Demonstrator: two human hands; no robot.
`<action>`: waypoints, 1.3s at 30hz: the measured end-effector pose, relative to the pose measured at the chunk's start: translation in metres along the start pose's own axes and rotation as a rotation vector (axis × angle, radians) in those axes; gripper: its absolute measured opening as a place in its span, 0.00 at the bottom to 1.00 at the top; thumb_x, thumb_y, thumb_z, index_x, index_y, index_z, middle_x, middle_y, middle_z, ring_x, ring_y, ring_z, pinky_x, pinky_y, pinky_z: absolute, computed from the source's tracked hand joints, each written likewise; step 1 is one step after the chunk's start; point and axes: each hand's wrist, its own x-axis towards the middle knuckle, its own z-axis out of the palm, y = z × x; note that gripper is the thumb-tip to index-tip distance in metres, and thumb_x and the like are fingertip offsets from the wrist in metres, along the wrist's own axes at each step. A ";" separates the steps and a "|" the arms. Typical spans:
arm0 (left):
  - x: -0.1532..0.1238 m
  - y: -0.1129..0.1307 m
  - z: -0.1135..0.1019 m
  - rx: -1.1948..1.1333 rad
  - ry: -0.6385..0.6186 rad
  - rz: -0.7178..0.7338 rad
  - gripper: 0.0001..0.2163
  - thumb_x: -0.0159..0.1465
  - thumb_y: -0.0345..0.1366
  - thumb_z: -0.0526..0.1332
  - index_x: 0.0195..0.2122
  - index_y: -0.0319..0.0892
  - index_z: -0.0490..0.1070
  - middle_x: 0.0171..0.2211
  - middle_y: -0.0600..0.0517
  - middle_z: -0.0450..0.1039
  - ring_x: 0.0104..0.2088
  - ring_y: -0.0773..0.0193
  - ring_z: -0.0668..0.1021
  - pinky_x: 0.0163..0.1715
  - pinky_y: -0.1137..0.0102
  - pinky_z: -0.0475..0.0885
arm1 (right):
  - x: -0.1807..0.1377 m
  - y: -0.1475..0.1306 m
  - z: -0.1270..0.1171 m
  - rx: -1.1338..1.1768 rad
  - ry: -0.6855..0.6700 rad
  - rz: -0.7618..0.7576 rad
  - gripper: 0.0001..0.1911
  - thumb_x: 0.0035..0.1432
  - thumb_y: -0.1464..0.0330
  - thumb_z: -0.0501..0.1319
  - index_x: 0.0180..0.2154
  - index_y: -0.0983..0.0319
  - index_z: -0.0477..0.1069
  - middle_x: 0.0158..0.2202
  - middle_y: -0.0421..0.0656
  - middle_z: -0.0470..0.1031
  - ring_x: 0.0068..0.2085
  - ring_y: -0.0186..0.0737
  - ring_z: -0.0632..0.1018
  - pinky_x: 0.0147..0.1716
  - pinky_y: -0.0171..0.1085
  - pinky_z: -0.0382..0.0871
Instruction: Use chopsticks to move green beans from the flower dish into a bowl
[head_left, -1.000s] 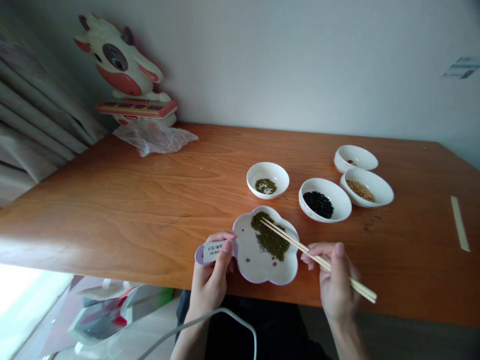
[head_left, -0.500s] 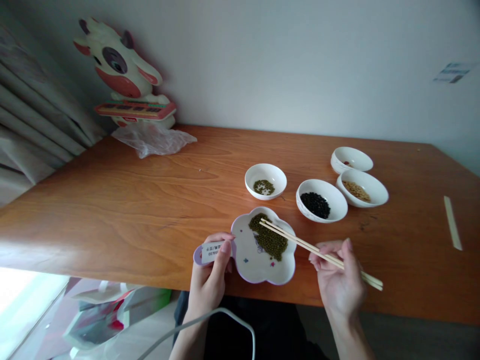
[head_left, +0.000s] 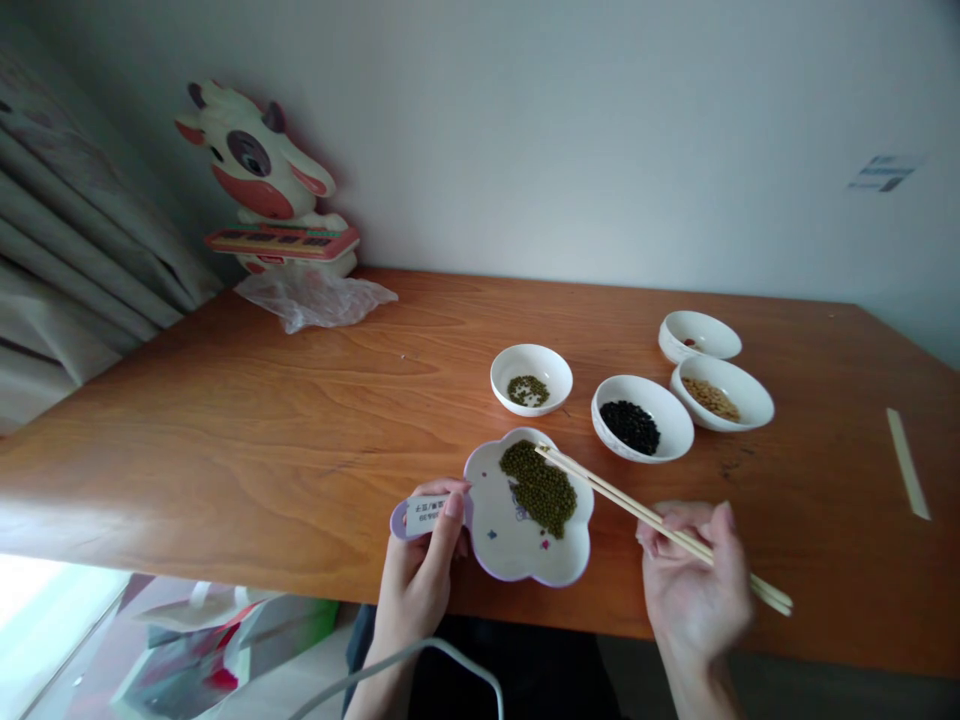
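My left hand [head_left: 421,560] grips the labelled handle of a flower-shaped plate [head_left: 495,562] with a purple rim. Green mung beans [head_left: 541,490] lie heaped on the plate's upper and right side. My right hand [head_left: 697,565] holds a pair of wooden chopsticks [head_left: 637,510]; their tips are over the top of the bean heap. Whether a bean is between the tips I cannot tell. Just beyond the plate stands a white bowl [head_left: 551,362] with a small amount of mung beans in it. To its right, a second white bowl [head_left: 660,392] contains black beans [head_left: 631,427].
Farther right are a bowl of yellowish beans [head_left: 711,400] and a bowl [head_left: 697,325] with a few bits inside. A paper strip [head_left: 907,462] lies at the right. A cow toy keyboard [head_left: 277,190] and plastic bag [head_left: 319,300] are back left. A cable [head_left: 405,652] crosses below.
The whole view has shifted, so things sit slightly lower. My right hand and the chopsticks have drawn a little to the right and toward me. The left hand keeps its hold on the plate.
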 end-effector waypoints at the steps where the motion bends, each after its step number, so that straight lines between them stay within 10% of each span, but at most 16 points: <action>1: 0.000 0.001 0.001 0.012 -0.004 0.003 0.15 0.71 0.47 0.67 0.47 0.40 0.78 0.34 0.52 0.75 0.25 0.71 0.72 0.26 0.77 0.68 | 0.001 -0.001 0.001 0.002 -0.002 -0.011 0.25 0.73 0.55 0.57 0.26 0.60 0.77 0.23 0.41 0.75 0.26 0.35 0.78 0.28 0.36 0.69; 26: 0.000 0.005 0.002 0.154 0.039 0.029 0.18 0.67 0.51 0.69 0.45 0.40 0.78 0.29 0.52 0.73 0.25 0.67 0.73 0.25 0.75 0.69 | 0.139 -0.029 0.052 -0.427 -0.470 -0.451 0.30 0.73 0.50 0.55 0.26 0.60 0.80 0.26 0.46 0.80 0.29 0.43 0.78 0.30 0.43 0.68; 39: -0.004 -0.001 -0.001 0.118 0.097 -0.025 0.20 0.65 0.52 0.71 0.44 0.39 0.78 0.31 0.51 0.75 0.25 0.67 0.72 0.25 0.75 0.67 | 0.124 -0.022 0.029 -0.482 -0.500 -0.656 0.26 0.77 0.61 0.49 0.31 0.58 0.80 0.29 0.44 0.80 0.35 0.45 0.81 0.32 0.45 0.69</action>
